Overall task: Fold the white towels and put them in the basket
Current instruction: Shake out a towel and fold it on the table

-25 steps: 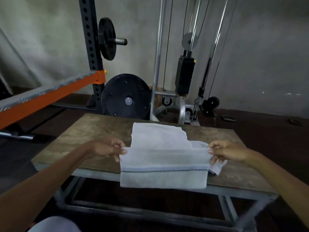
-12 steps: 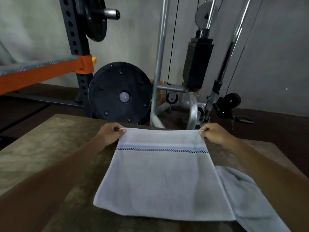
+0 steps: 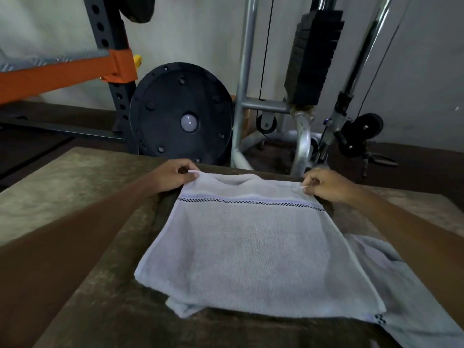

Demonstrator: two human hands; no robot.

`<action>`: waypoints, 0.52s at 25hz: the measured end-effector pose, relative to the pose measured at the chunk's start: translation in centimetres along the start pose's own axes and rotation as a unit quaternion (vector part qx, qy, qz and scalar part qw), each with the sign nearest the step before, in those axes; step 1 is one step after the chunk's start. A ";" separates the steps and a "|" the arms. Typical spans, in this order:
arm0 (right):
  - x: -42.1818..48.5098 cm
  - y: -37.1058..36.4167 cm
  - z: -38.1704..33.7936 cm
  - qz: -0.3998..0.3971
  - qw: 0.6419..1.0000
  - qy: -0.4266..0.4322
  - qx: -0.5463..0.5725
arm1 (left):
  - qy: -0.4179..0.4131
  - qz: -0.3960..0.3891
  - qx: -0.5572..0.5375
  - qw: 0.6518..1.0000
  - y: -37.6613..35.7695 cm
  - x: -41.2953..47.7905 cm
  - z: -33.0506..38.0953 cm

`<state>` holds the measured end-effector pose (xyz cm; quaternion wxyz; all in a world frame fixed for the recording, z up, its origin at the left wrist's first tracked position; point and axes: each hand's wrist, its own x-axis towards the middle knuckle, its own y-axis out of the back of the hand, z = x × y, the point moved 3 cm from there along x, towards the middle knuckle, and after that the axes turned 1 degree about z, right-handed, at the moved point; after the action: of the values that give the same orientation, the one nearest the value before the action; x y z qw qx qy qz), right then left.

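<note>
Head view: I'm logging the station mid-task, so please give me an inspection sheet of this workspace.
Surface: worn brown wooden table, stained.
Job's things: white terry towel with a blue checked stripe, folded; more white cloth juts out beneath at right; basket nothing seen.
Clutter: nothing seen.
Hands: left hand pinches the far left corner, right hand the far right corner.
Cables: thin black machine cables hang behind the table.
Surroundings: round black weight plate, orange rack arm, black weight stack.
</note>
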<state>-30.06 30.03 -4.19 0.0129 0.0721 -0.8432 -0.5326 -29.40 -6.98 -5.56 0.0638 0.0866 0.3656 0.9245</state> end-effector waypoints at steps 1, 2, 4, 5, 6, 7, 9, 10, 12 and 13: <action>0.0 -0.1 -0.1 -0.003 1.000 0.006 -0.004 | 0.002 0.001 -0.016 1.000 -0.1 0.1 0.1; 0.1 -0.2 -0.2 -0.005 1.000 0.010 -0.005 | 0.004 0.005 -0.027 1.000 -0.1 0.1 0.1; 0.1 -0.1 -0.4 -0.005 1.000 0.014 -0.003 | -0.012 0.011 -0.019 1.000 -0.3 0.2 0.1; 0.0 -0.1 -0.3 -0.009 1.000 0.012 0.001 | -0.024 0.019 -0.002 1.000 -0.4 0.1 0.2; 0.0 -0.1 -0.3 -0.013 1.000 0.004 0.010 | -0.034 0.029 0.017 0.999 -0.5 0.0 0.2; 0.0 -0.1 -0.2 -0.017 1.000 -0.004 0.019 | -0.041 0.037 0.034 0.998 -0.6 -0.2 0.3; -0.4 0.0 -0.2 -0.016 0.999 -0.013 0.037 | -0.043 0.053 0.058 0.996 -0.6 -0.8 0.3; -0.8 0.2 -0.3 -0.011 0.999 -0.014 0.046 | -0.041 0.063 0.065 0.995 -0.5 -1.2 0.4; -1.7 1.3 -1.0 0.008 0.998 -0.008 0.065 | -0.037 0.090 0.062 0.993 0.4 -2.2 1.1; -2.2 2.2 -1.6 0.019 0.998 -0.001 0.068 | -0.041 0.106 0.057 0.992 1.1 -2.8 1.9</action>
<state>-27.93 29.85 -1.42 0.0172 0.0564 -0.8785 -0.4740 -26.36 -7.00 -3.80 -0.0245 0.1662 0.4040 0.8992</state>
